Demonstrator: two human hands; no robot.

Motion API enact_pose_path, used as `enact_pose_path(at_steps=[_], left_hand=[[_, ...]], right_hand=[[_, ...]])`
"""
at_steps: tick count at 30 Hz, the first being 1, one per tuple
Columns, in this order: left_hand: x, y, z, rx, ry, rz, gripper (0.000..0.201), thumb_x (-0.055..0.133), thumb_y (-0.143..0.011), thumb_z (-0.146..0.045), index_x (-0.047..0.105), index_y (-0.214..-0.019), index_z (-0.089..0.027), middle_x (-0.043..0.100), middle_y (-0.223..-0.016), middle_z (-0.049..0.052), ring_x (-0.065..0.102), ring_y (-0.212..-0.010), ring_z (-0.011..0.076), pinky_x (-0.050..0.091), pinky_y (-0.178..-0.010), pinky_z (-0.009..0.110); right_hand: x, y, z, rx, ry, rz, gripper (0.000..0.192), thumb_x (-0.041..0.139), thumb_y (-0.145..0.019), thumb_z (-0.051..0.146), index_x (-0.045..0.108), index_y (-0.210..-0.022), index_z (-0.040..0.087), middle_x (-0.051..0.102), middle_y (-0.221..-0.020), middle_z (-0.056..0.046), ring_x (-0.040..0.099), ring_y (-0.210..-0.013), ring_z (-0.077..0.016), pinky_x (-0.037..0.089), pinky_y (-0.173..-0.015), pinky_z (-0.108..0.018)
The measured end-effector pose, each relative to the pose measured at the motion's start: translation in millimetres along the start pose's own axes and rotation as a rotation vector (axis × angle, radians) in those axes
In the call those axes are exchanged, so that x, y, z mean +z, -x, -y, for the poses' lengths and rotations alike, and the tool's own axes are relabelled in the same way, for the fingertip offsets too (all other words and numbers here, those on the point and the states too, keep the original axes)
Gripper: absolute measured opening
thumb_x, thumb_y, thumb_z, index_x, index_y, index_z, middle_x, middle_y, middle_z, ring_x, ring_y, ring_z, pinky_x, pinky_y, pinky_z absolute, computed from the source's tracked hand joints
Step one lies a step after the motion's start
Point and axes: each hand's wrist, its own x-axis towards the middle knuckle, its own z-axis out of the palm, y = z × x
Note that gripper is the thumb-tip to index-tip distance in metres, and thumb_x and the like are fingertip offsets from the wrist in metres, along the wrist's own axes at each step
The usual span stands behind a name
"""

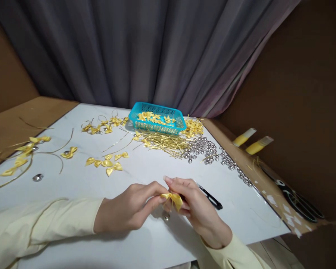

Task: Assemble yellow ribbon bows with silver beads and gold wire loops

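Note:
My left hand (128, 209) and my right hand (197, 209) meet over the near middle of the white board (145, 168). Between their fingertips they pinch a small yellow ribbon bow (173, 198). A small silver bell (166, 216) hangs or lies just under the bow, close to the board. Black snips (211, 198) lie on the board right behind my right hand. Both sleeves are pale yellow.
A teal basket (156, 118) holding yellow bows stands at the back. Gold wire pins (165, 142) and silver bells (207, 149) lie beside it. Loose bows (108, 162) and gold cords (25, 149) lie to the left. Black scissors (299, 200) and two yellow tubes (252, 142) rest on the right ledge.

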Motion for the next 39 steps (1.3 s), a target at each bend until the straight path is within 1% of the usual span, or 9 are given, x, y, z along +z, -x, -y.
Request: enact_pose_path(at_steps=[3,6,8,13,18,21,26,31,39], left_hand=[[-1.9,2,0,0.126,-0.138,-0.039,0.020,0.036,-0.090,-0.008,0.048,-0.103,-0.017,0.067,-0.079,0.006,0.064,-0.066,0.0138,0.050,-0.061,0.020],[-4.5,3,-5,0.285,-0.151,0.079,0.026,0.035,-0.087,-0.006,0.047,-0.108,-0.016,0.067,-0.080,0.009,0.065,-0.072,0.0172,0.053,-0.069,0.025],[-5.1,3,-7,0.328,-0.126,0.132,0.027,0.036,-0.086,-0.005,0.048,-0.108,-0.014,0.067,-0.079,0.011,0.064,-0.072,0.0189,0.053,-0.071,0.028],[-3.7,0,-4,0.122,-0.029,0.038,0.022,0.036,-0.090,-0.007,0.052,-0.101,-0.015,0.068,-0.082,0.008,0.064,-0.073,0.0151,0.052,-0.067,0.024],[-1.9,-3,-5,-0.215,0.285,0.079,0.019,0.037,-0.094,-0.018,0.055,-0.094,-0.015,0.072,-0.085,0.006,0.066,-0.074,0.0141,0.050,-0.065,0.025],[0.9,-4,-5,-0.357,0.446,0.067,0.018,0.040,-0.094,-0.025,0.054,-0.089,-0.015,0.072,-0.086,0.008,0.066,-0.078,0.0161,0.050,-0.067,0.028],[6.2,-4,0,-0.430,0.605,0.038,0.018,0.044,-0.093,-0.030,0.053,-0.087,-0.015,0.071,-0.085,0.009,0.066,-0.080,0.0163,0.049,-0.073,0.031],[7.9,-1,3,-0.466,0.652,0.023,0.020,0.047,-0.092,-0.033,0.052,-0.086,-0.015,0.071,-0.084,0.009,0.065,-0.079,0.0171,0.047,-0.073,0.032],[7.4,-2,5,-0.554,0.696,0.044,0.019,0.048,-0.092,-0.032,0.054,-0.086,-0.015,0.070,-0.085,0.009,0.066,-0.081,0.0184,0.049,-0.072,0.032]], right_hand=[[-3,-6,4,0.017,0.008,0.044,0.048,0.064,-0.076,0.045,0.036,-0.049,0.016,0.024,-0.040,0.010,0.018,-0.036,-0.0016,0.007,-0.038,-0.019],[-13,-17,9,-0.049,0.001,0.027,0.052,0.065,-0.074,0.044,0.032,-0.044,0.017,0.020,-0.036,0.010,0.014,-0.035,-0.0015,0.006,-0.037,-0.019],[-22,-24,14,-0.092,-0.017,-0.005,0.053,0.066,-0.072,0.044,0.030,-0.043,0.018,0.019,-0.035,0.010,0.013,-0.035,-0.0020,0.006,-0.036,-0.019],[-46,-28,35,-0.152,-0.052,-0.052,0.050,0.066,-0.074,0.043,0.032,-0.049,0.018,0.018,-0.039,0.011,0.010,-0.037,-0.0029,0.008,-0.035,-0.017],[-71,-31,62,-0.223,-0.142,-0.119,0.046,0.062,-0.081,0.037,0.033,-0.052,0.018,0.016,-0.041,0.011,0.006,-0.039,-0.0043,0.010,-0.034,-0.017],[-85,-34,76,-0.282,-0.180,-0.162,0.044,0.057,-0.087,0.033,0.034,-0.053,0.018,0.017,-0.041,0.010,0.006,-0.038,-0.0047,0.010,-0.033,-0.016],[-102,-35,93,-0.339,-0.189,-0.216,0.047,0.053,-0.090,0.031,0.032,-0.051,0.018,0.017,-0.041,0.009,0.010,-0.037,-0.0048,0.012,-0.033,-0.017],[-117,-33,99,-0.397,-0.214,-0.236,0.050,0.051,-0.092,0.032,0.031,-0.048,0.018,0.020,-0.041,0.009,0.013,-0.037,-0.0045,0.014,-0.033,-0.017],[-137,-32,101,-0.421,-0.127,-0.311,0.052,0.056,-0.088,0.034,0.028,-0.047,0.019,0.018,-0.037,0.009,0.013,-0.035,-0.0048,0.015,-0.030,-0.017]])
